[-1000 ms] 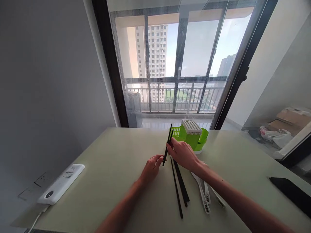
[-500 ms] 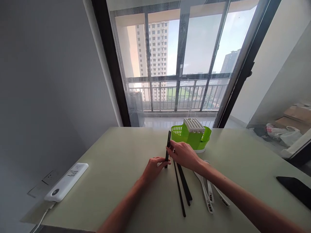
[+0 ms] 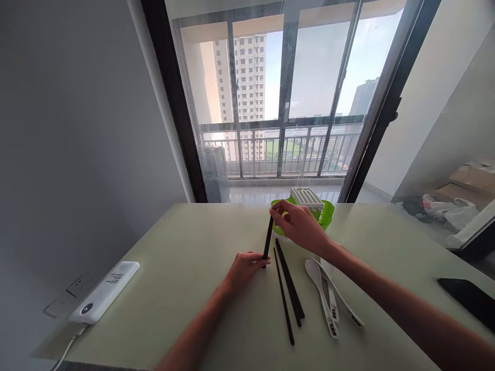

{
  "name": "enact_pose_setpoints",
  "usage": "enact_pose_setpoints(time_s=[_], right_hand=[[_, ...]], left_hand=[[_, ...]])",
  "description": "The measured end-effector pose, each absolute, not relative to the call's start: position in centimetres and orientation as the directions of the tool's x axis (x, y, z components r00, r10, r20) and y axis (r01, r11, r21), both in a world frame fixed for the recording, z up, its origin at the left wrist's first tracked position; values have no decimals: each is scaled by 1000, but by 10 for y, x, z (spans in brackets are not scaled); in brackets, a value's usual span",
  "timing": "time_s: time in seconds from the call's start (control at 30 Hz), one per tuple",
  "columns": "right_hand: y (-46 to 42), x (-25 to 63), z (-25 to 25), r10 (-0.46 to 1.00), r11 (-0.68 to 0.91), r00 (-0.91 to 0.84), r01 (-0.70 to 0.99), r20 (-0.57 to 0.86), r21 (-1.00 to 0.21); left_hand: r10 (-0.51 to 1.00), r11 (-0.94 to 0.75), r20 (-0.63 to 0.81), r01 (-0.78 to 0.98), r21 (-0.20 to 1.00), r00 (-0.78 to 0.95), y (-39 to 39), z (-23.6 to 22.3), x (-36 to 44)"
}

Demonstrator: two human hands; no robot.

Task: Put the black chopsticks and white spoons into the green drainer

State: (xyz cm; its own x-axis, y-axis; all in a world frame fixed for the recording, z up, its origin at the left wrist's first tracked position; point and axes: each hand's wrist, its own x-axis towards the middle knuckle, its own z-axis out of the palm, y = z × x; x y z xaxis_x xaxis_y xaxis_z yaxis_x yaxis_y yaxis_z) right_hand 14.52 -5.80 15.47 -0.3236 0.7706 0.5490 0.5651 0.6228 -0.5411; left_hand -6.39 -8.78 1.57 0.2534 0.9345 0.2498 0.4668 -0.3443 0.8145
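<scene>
So we've got the black chopsticks (image 3: pixel 268 238) up nearly vertical above the table (image 3: pixel 193 247), tilted a bit, and both hands are on them. Our left hand (image 3: pixel 245 269) has its grip pinched round the lower end, while our right hand (image 3: pixel 299 221) has its grip pinched on the top end, right in front of the green holder (image 3: pixel 328 212) with its white slotted top (image 3: pixel 307 197). We can't really count how many sticks are in there. Just beside them, more dark chopsticks (image 3: pixel 290 282) lie flat on the table, and we see white spoons (image 3: pixel 324 300) overlapping near our right forearm.
</scene>
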Motion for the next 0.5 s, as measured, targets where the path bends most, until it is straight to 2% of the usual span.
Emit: enact_pose_setpoints(time_s=[0.3,0.5], right_hand=[[-62,151,171,767,641,-397,502,503,-581],[-64,153,178,745,668,-485,547,459,-506]], left_hand=[[948,-295,198,456,840,249,-88,16,-64],[949,-287,188,451,845,253,-89,18,-64]])
